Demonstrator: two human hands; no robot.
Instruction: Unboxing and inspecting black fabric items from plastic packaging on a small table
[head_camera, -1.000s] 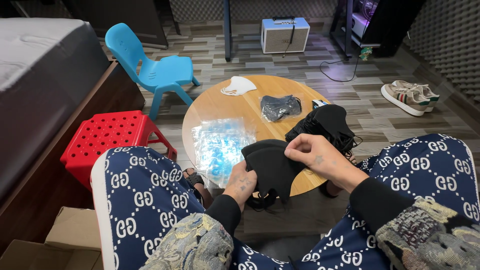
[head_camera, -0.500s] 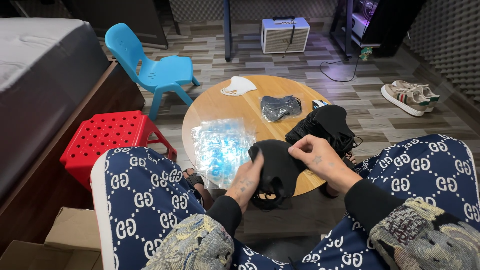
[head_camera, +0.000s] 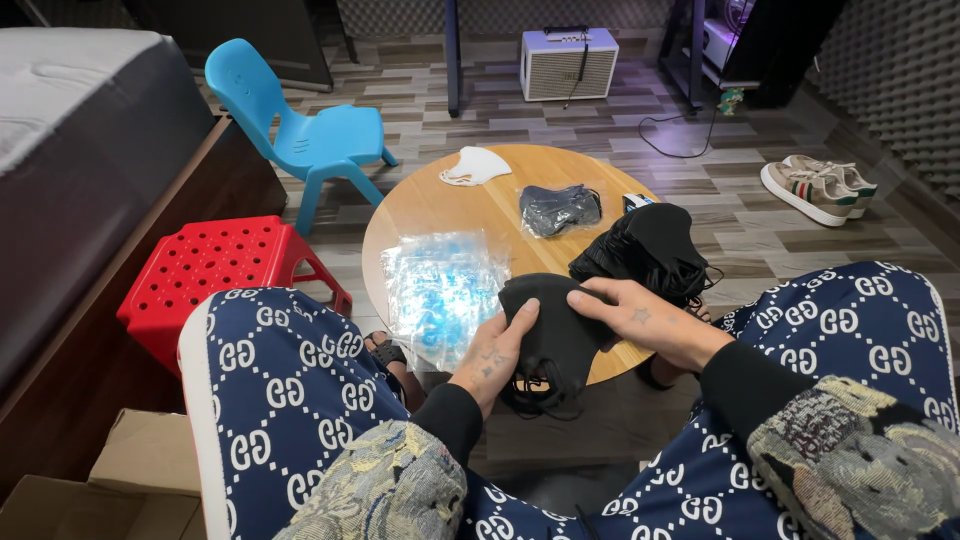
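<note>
Both hands grip one black face mask (head_camera: 552, 318) at the near edge of the round wooden worktop (head_camera: 470, 205). The left hand (head_camera: 495, 352) is curled shut on the mask's left side, thumb on top and fingers tucked underneath, while the right hand (head_camera: 640, 318) pinches its upper right edge, fingers stretched flat over the fabric. The mask sits between the two hands, partly above the worktop's rim and partly over the person's lap, and its ear loops (head_camera: 535, 392) dangle in a tangle below the left hand.

Just beyond the right hand lies a pile of black masks (head_camera: 648, 250), close to the held one; whether they touch cannot be told. To the left of the left hand a heap of clear plastic wrappers (head_camera: 440, 285) with a blue tint rests on the worktop. Farther back sit a dark mask in a clear bag (head_camera: 560, 208) and a white mask (head_camera: 475, 165), well apart from the hands.

On the floor to the left stand a red plastic stool (head_camera: 225, 270) and a blue plastic chair (head_camera: 300, 135); a pair of white sneakers (head_camera: 818, 185) lies to the right
</note>
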